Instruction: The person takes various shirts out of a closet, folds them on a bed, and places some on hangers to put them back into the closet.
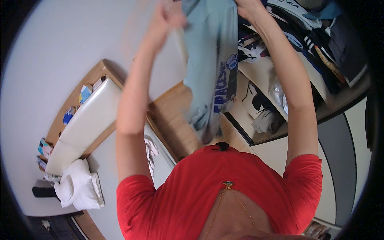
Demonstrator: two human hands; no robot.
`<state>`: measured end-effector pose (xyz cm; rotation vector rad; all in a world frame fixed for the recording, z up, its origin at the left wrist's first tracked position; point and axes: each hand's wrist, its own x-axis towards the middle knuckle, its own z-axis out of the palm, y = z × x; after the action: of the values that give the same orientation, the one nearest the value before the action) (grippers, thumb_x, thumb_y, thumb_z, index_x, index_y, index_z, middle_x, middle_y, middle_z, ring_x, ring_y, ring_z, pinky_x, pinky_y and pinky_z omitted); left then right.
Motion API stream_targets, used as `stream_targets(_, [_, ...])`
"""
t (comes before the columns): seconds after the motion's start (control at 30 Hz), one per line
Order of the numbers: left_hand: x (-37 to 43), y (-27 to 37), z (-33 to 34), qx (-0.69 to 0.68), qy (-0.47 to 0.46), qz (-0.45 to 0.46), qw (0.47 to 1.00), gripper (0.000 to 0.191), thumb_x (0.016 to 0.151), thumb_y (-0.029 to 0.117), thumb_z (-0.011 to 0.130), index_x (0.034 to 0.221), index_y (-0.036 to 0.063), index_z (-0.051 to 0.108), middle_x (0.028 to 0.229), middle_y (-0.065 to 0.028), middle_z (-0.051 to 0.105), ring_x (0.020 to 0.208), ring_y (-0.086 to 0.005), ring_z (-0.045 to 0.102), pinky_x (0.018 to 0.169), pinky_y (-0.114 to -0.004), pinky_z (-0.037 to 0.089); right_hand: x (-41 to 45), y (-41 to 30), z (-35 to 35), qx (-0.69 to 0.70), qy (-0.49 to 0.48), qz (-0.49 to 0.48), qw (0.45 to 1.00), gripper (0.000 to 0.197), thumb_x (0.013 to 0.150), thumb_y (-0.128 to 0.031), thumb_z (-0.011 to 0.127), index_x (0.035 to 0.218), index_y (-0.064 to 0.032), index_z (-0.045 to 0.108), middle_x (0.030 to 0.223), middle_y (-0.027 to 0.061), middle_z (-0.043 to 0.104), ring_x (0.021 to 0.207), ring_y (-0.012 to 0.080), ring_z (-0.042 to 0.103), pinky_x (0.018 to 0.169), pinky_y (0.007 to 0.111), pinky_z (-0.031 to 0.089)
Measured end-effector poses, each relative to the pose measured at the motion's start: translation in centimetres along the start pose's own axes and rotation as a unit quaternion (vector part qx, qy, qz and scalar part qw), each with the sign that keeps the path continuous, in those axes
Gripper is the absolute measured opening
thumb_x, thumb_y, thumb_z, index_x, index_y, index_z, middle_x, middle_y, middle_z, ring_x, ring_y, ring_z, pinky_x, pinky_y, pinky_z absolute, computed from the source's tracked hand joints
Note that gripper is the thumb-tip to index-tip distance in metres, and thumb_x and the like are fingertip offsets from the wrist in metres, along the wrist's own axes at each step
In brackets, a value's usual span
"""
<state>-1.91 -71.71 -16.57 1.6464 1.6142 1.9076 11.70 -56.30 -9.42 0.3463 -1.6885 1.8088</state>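
Observation:
A light blue printed garment (pixel 207 60) hangs down in front of me from the top of the head view, its lower end bunched and blurred. My right hand (pixel 250 10) grips its upper right edge, the fingers partly hidden by the cloth and cut off by the picture's rim. Raised at the garment's left side is my left hand (pixel 172 19). Motion blur hides whether those fingers hold the cloth.
An open wardrobe on the right has shelves (pixel 255 70) with piled clothes (pixel 318 39) and a grey cloth bundle (pixel 264 121). At left stands a bed (pixel 105 174) with white pillows (pixel 78 186) and a padded headboard (pixel 90 114). Wooden floor (pixel 171 105) lies between.

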Motion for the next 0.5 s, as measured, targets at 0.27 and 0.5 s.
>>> stream_targets(0.27, [-3.6, -7.1, 2.3, -0.335, 0.058, -0.291, 0.894, 0.042, 0.076, 0.005, 0.061, 0.115, 0.0015, 0.048, 0.098, -0.0075, 0.058, 0.088, -0.0168, 0.054, 0.072, -0.032, 0.047, 1.7, -3.1, -3.6, -0.104, 0.134, -0.002, 0.986, 0.015, 0.073, -0.004, 0.060, 0.087, 0.0012, 0.060, 0.078, 0.0088, 0.062, 0.068, 0.0169, 0.061, 0.063, 0.029, 0.051])
stream_targets(0.5, [9.2, -4.8, -5.1, 0.004, 0.039, 0.004, 0.999, 0.039, 0.071, 0.013, 0.068, 0.103, -0.0020, 0.051, 0.090, -0.0099, 0.059, 0.080, -0.0152, 0.055, 0.070, -0.027, 0.045, -1.5, -5.3, -10.4, -0.279, 0.240, 0.009, 0.930, 0.017, 0.072, -0.001, 0.060, 0.090, -0.0002, 0.060, 0.076, 0.0077, 0.061, 0.064, 0.0183, 0.059, 0.059, 0.030, 0.049])
